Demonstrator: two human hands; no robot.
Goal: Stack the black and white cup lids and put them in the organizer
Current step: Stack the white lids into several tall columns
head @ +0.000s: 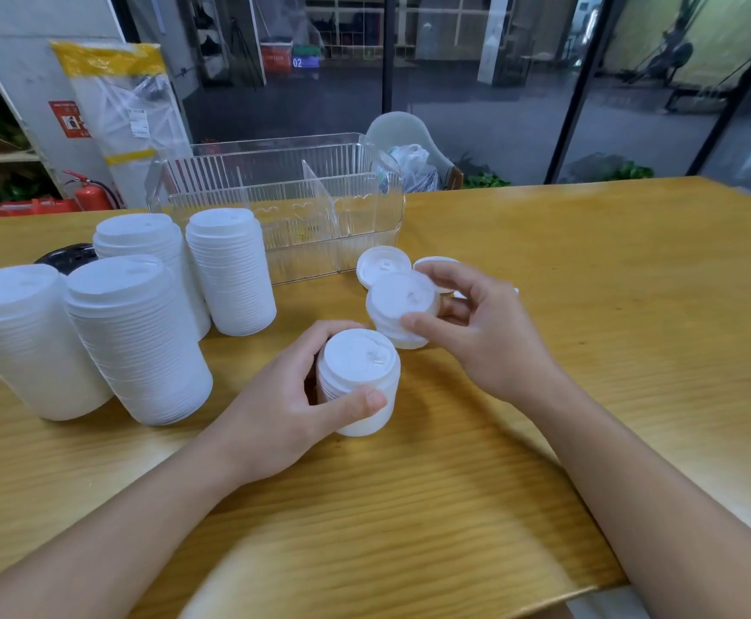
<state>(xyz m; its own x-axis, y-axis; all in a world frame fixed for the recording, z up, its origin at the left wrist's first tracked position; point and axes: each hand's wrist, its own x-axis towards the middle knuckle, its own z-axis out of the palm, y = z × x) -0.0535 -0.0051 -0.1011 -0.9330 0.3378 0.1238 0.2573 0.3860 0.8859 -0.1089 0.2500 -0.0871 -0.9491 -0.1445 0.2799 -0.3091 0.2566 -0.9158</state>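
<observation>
Centrally, the left hand (284,406) has its grip curled round a short stack of white lids (358,382) that stands upright on the counter (588,270), thumb at the near wall and fingers behind; the right hand (483,323) pinches a smaller batch of white lids (402,308) between thumb and fingertips, tilted so that its top faces toward the camera and leftward, just beside and above the left-hand stack. Both groups lie top upward, their axes running through the lid centres — one vertical, the other leaning. The step in hand appears to be merging: the right-hand batch would need its axis brought upright and centred over the lower stack before being nested down. Two loose white lids (382,263) lie on the counter behind the right hand, near the clear organizer (284,194), which holds no lids that can be seen in either compartment. To the left stand four tall white stacks (137,337), with a black lid (68,256) partly hidden behind them — so filling the organizer has seemingly not yet begun.
</observation>
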